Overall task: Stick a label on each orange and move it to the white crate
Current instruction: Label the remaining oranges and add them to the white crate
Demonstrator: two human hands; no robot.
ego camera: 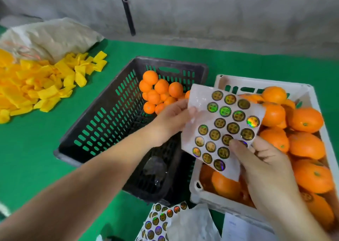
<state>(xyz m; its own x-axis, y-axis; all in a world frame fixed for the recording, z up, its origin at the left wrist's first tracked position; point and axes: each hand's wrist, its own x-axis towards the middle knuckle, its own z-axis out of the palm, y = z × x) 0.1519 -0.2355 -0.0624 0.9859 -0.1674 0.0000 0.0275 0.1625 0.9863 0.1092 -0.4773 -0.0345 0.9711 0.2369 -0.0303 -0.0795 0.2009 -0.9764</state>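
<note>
Head view: left hand (173, 115) pinches the label sheet (222, 127) above the white crate (205, 195), right hand (264, 169) thumb pressing a label (227, 139).

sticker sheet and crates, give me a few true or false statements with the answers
1. The left hand holds the sticker sheet by its left edge. True.
2. The right hand holds an orange. False: its thumb is on a sticker near the sheet's lower right.
3. The black crate is full to the rim. False: only a small cluster of oranges sits at its far end.
4. The white crate holds many oranges. True.
5. The yellow pile lies inside the black crate. False: it lies on the green surface, left of it.
</note>
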